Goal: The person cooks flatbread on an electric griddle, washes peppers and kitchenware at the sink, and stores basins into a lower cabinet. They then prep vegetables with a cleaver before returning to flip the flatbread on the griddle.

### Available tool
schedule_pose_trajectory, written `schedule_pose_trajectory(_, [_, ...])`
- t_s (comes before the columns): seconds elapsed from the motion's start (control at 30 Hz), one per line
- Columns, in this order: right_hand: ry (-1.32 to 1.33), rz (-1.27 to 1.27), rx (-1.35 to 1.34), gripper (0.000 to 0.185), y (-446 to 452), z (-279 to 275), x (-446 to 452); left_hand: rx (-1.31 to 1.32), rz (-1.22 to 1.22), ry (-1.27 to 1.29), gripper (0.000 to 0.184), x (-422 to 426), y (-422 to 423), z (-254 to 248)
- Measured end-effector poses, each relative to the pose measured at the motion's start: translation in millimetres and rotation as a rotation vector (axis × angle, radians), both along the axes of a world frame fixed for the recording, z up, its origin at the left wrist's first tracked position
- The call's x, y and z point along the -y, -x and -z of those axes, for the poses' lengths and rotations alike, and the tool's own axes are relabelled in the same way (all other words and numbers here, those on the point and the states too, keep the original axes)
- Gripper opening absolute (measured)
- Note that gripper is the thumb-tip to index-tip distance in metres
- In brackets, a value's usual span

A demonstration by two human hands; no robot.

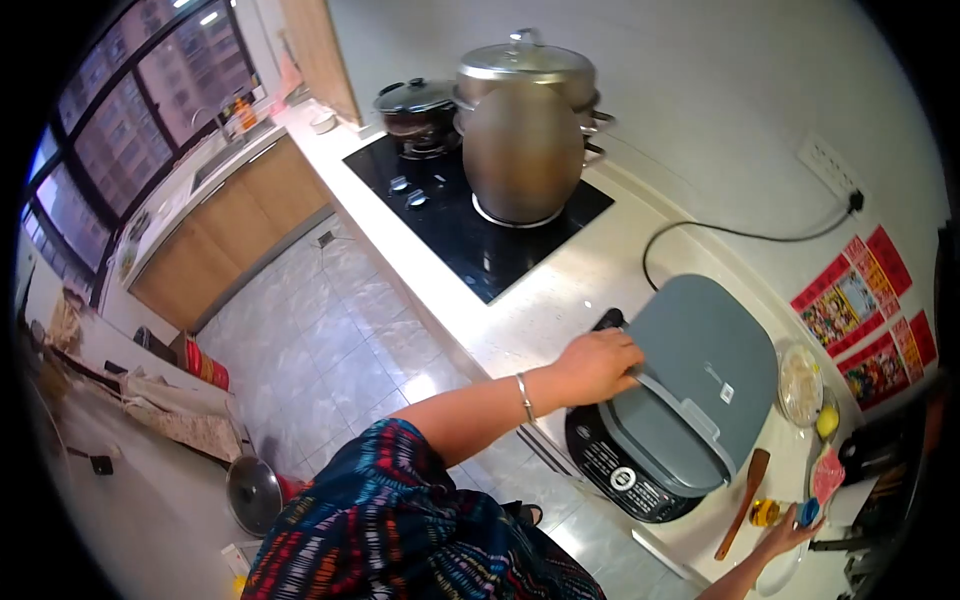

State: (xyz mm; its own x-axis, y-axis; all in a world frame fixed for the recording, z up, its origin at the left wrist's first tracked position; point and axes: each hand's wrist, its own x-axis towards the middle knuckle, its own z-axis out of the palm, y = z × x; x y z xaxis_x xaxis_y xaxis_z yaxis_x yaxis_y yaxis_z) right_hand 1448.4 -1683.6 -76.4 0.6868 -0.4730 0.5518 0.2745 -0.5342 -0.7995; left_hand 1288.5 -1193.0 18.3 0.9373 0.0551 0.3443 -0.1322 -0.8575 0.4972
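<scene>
White counter (520, 335), running along the wall and bearing the remaining items. Black cooktop (490, 262), set into it. Grey cooker (705, 365) with a black front panel, on the counter just beside the cooktop, its top down. Metal pot (525, 140), tall and lidded, on the cooktop; its lower body is blurred. Dark pot (420, 127), lidded, beside it. Left hand (600, 365), fingers curled over the edge of the cooker's top at one end of its handle; whether they grip cannot be told. Right hand (790, 534), fingers bent. Wooden spatula (743, 505), lying near the cooker. Yellow jar (765, 513), between spatula and right hand. Small blue item (808, 513), against the right hand's fingers; whether gripped is unclear.
</scene>
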Motion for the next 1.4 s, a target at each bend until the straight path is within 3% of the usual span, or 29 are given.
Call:
schedule_pose_trajectory(0.1, [0.219, 0.191, 0.054, 0.068, 12.8, -0.1, 13.0, 0.006, -0.024, 0.098, 0.032, -28.1, 26.8, -11.3])
schedule_pose_trajectory(0.13, [0.212, 0.277, 0.015, 0.055, 9.5, 3.0, 28.5, 0.057, -0.059, 0.118, 0.031, -42.2, 39.7, -11.8])
schedule_pose_trajectory(0.17, [0.246, 0.218, 0.285, 0.070, 30.2, -13.5, 7.1, 0.069, -0.079, 0.123, 0.031, -60.6, 54.6, -9.7])
schedule_pose_trajectory(0.2, [0.203, 0.230, 0.344, 0.070, 44.3, -29.5, -11.9, 0.062, -0.118, 0.127, 0.030, -81.8, 71.9, -5.7])
schedule_pose_trajectory(0.33, [0.072, -0.024, 0.434, 0.057, 133.7, -95.8, -151.8, 0.094, -0.248, 0.232, 0.022, -168.4, 152.0, 17.2])
schedule_pose_trajectory(0.4, [0.174, -0.124, 0.534, 0.054, 164.0, -111.4, -227.2, 0.067, -0.305, 0.269, 0.020, -208.7, 196.4, 20.4])
schedule_pose_trajectory(0.47, [0.274, -0.380, 0.593, 0.052, 192.8, -127.0, -313.6, 0.040, -0.390, 0.308, 0.019, -244.2, 243.6, 23.4])
schedule_pose_trajectory(0.5, [0.359, -0.366, 0.557, 0.047, 201.3, -133.5, -352.8, 0.018, -0.418, 0.289, 0.018, -262.5, 266.9, 23.3])
schedule_pose_trajectory(0.53, [0.193, -0.513, 0.446, 0.042, 216.8, -136.7, -399.1, -0.005, -0.449, 0.272, 0.018, -280.4, 290.5, 24.0])
schedule_pose_trajectory(0.6, [0.379, -0.567, 0.460, 0.042, 227.6, -141.6, -474.2, 0.022, -0.528, 0.268, 0.017, -312.5, 333.6, 28.2])
schedule_pose_trajectory(0.63, [0.325, -0.693, 0.519, 0.042, 238.0, -144.7, -514.8, 0.008, -0.572, 0.272, 0.017, -327.2, 353.6, 29.0])
schedule_pose_trajectory(0.73, [0.306, -0.943, 0.290, 0.042, 242.6, -138.0, -598.6, -0.002, -0.697, 0.269, 0.015, -365.5, 397.6, 36.9])
schedule_pose_trajectory(0.8, [0.271, -1.057, 0.305, 0.041, 246.0, -132.0, -651.9, 0.005, -0.777, 0.264, 0.015, -390.6, 421.0, 46.6])
schedule_pose_trajectory(0.97, [0.130, -1.359, 0.307, 0.038, 256.5, -126.9, -796.5, 0.026, -1.243, 0.359, 0.016, -477.8, 491.5, 94.7])
schedule_pose_trajectory(1.07, [0.042, -1.531, 0.287, 0.033, 265.2, -122.1, -895.6, -0.154, -1.544, 0.349, 0.019, -522.8, 570.0, 141.8])
schedule_pose_trajectory(1.2, [-0.107, -1.864, 0.188, 0.030, 318.8, -135.7, -1041.5, -0.533, -1.991, 0.531, 0.023, -485.0, 689.8, 202.0])
schedule_pose_trajectory(1.23, [-0.106, -1.954, 0.176, 0.029, 334.0, -140.0, -1075.2, -0.617, -1.982, 0.451, 0.024, -460.3, 716.9, 218.8])
schedule_pose_trajectory(1.27, [-0.104, -2.043, 0.166, 0.029, 350.5, -142.9, -1108.9, -0.667, -1.980, 0.277, 0.019, -422.9, 762.5, 291.1])
schedule_pose_trajectory(1.3, [-0.101, -2.104, 0.156, 0.027, 370.2, -141.7, -1141.8, -1.027, -1.726, 0.206, 0.016, -395.9, 773.1, 281.5])
schedule_pose_trajectory(1.33, [-0.095, -2.163, 0.146, 0.025, 391.2, -143.0, -1170.9, -1.170, -1.662, 0.019, 0.014, -365.6, 785.8, 302.8])
schedule_pose_trajectory(1.4, [-0.017, -2.249, 0.152, 0.023, 443.7, -149.8, -1217.2, -1.177, -1.908, 0.493, 0.016, -321.9, 790.5, 314.1])
